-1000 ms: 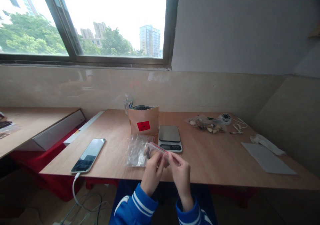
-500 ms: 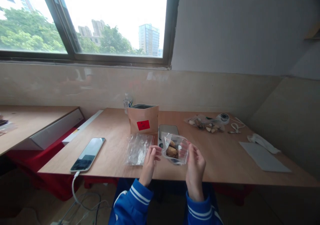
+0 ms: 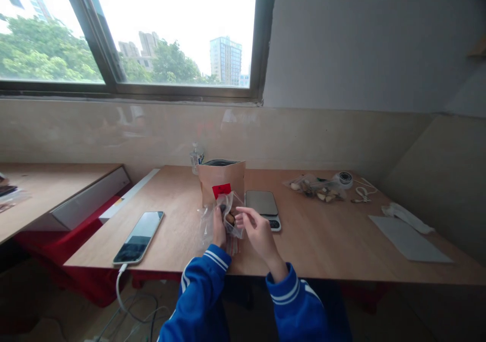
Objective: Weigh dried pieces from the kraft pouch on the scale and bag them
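A clear plastic bag point(image 3: 234, 199) holding brown lumps point(image 3: 230, 218) stands upright in my left hand point(image 3: 219, 228), whose fingers are closed around its left side. Part of that grip is hidden behind the plastic. My right hand point(image 3: 258, 233) is at the bag's right side with its fingers apart, the fingertips close to the plastic; whether they touch it I cannot tell. Beneath and left of the held bag lies a flat clear zip bag point(image 3: 205, 226). Just behind stands a brown paper pouch point(image 3: 207, 180), its top open and a red label point(image 3: 221, 190) on its front.
A small scale point(image 3: 261, 203) lies right of the pouch, and a bottle point(image 3: 195, 157) stands behind it. At left is a phone point(image 3: 139, 237) on a charging cable point(image 3: 119, 286). Bagged pieces point(image 3: 317, 188), a white round device point(image 3: 345, 179) and a white sheet point(image 3: 410, 238) lie at right.
The bag of brown lumps has moved left, from my right hand into my left, in front of the pouch. My right hand has let go and followed it leftward, uncovering the scale.
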The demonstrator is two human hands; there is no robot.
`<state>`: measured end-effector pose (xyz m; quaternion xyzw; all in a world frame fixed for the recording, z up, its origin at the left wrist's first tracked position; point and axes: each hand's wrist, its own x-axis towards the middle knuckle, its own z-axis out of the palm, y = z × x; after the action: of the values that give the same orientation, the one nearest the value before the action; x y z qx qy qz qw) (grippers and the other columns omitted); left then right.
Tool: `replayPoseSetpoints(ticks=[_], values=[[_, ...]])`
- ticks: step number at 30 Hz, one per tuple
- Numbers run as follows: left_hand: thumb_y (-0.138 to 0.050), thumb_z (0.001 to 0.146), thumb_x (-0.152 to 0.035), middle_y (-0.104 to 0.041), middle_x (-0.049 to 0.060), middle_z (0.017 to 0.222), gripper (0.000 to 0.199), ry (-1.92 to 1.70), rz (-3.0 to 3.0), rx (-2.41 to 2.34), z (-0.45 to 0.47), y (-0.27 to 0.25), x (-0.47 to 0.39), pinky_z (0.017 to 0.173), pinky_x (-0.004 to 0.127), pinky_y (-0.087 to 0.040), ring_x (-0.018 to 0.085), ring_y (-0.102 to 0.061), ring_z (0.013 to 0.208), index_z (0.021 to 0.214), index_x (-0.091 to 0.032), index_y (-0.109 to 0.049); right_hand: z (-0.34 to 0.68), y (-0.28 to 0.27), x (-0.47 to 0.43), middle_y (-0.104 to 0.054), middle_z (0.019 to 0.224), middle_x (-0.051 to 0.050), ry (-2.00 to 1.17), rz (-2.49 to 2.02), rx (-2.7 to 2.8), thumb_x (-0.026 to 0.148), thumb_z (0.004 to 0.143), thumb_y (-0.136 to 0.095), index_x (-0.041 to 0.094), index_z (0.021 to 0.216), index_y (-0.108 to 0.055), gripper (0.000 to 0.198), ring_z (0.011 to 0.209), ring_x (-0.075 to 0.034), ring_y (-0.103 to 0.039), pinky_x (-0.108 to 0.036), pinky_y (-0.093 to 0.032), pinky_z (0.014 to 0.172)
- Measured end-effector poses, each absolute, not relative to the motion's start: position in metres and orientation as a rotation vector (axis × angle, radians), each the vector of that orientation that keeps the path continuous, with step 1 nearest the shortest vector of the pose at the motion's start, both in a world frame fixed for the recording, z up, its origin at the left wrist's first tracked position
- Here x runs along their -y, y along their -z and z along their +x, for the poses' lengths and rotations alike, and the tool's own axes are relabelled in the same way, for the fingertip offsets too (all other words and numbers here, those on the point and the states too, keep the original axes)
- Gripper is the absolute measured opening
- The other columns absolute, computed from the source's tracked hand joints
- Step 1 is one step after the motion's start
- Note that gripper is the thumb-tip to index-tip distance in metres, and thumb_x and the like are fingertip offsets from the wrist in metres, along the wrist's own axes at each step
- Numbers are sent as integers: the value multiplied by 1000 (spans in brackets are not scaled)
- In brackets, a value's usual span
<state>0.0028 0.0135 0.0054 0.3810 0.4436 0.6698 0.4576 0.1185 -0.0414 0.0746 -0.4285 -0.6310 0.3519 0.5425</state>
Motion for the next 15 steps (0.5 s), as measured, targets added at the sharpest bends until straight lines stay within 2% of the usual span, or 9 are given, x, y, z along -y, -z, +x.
replayPoseSetpoints(ticks=[2, 4, 6, 9, 12, 15], values=[[-30, 89, -53, -63, 8, 117, 49, -1634, 911, -1028, 0, 6, -19, 99, 39, -43, 21, -57, 112, 113, -18, -56, 116, -75, 25, -69, 95, -8, -770, -1069, 1609, 22, 87, -42, 18, 101, -66, 28, 84, -20, -66, -36, -53, 79], [-39, 88, -48, -60, 7, 123, 43, -1656, 924, -1045, -2, 15, -23, 105, 40, -37, 22, -52, 119, 114, -20, -57, 112, -73, 10, -68, 101, -10, -680, -1110, 1713, 17, 82, -46, 18, 100, -67, 27, 94, -23, -64, -41, -48, 88], [-46, 85, -42, -57, 6, 128, 39, -1688, 965, -1088, -4, 20, -25, 109, 39, -32, 21, -47, 125, 115, -21, -58, 108, -67, -3, -66, 111, -10, -681, -1074, 1821, 17, 78, -54, 18, 111, -63, 34, 105, -25, -60, -43, -44, 95], [-43, 86, -40, -53, 5, 133, 41, -1694, 976, -1013, -7, 25, -26, 110, 39, -31, 20, -45, 127, 121, -22, -55, 102, -60, -12, -57, 127, -10, -771, -999, 1879, 22, 74, -63, 21, 129, -50, 56, 119, -24, -51, -41, -39, 101], [-40, 88, -41, -52, 5, 134, 43, -1701, 935, -953, -7, 26, -27, 109, 39, -32, 20, -45, 127, 124, -21, -53, 98, -55, -15, -54, 130, -9, -809, -986, 1846, 23, 73, -65, 22, 132, -47, 62, 120, -23, -49, -41, -37, 102], [-42, 88, -43, -54, 7, 132, 44, -1734, 859, -937, -6, 24, -27, 109, 38, -33, 20, -46, 126, 122, -19, -53, 97, -55, -16, -60, 120, -7, -804, -957, 1871, 19, 73, -63, 23, 120, -57, 47, 112, -23, -55, -40, -40, 98]])
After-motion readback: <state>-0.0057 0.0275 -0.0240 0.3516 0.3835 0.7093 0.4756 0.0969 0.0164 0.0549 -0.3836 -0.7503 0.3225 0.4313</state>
